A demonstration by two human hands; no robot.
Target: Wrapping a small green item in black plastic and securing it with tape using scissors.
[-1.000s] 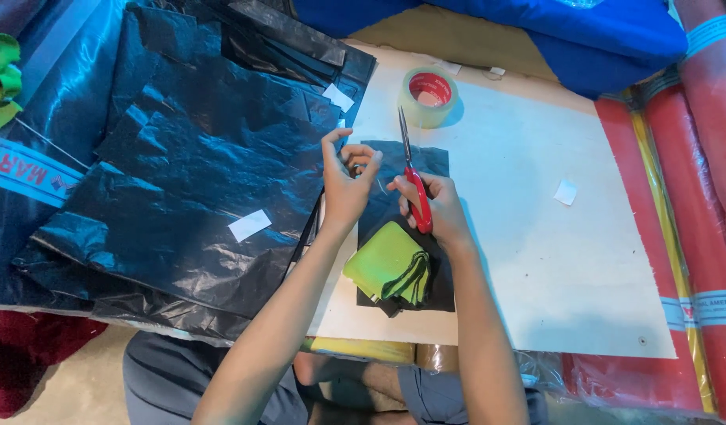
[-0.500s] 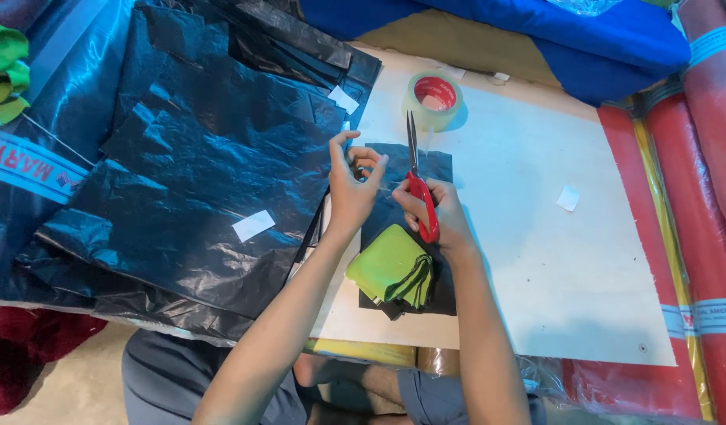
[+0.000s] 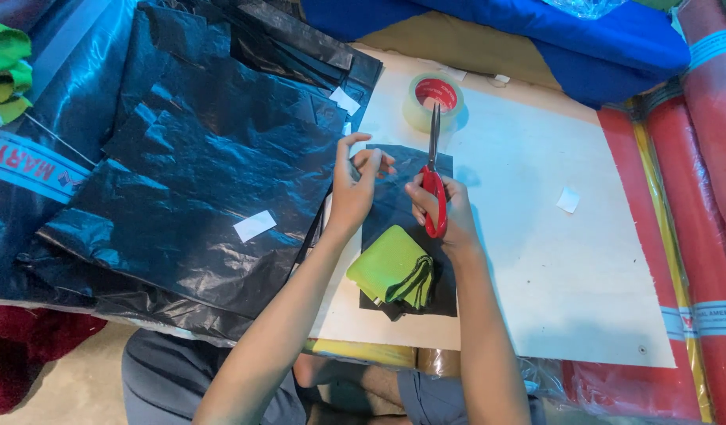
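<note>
Black plastic sheet [image 3: 410,185]: thin, limp, likely slippery; left hand [image 3: 355,185] pinches its edge, fingers together; right hand [image 3: 449,208] clamped on red-handled scissors [image 3: 434,169]; best gripped taut near the edge.

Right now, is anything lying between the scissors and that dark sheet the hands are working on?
Nothing visible does. The right hand holds the red-handled scissors directly over the dark sheet, whose edge the left hand pinches. The tape roll sits beyond the blade tips, and the green folded pieces lie nearer the person, both aside.
</note>
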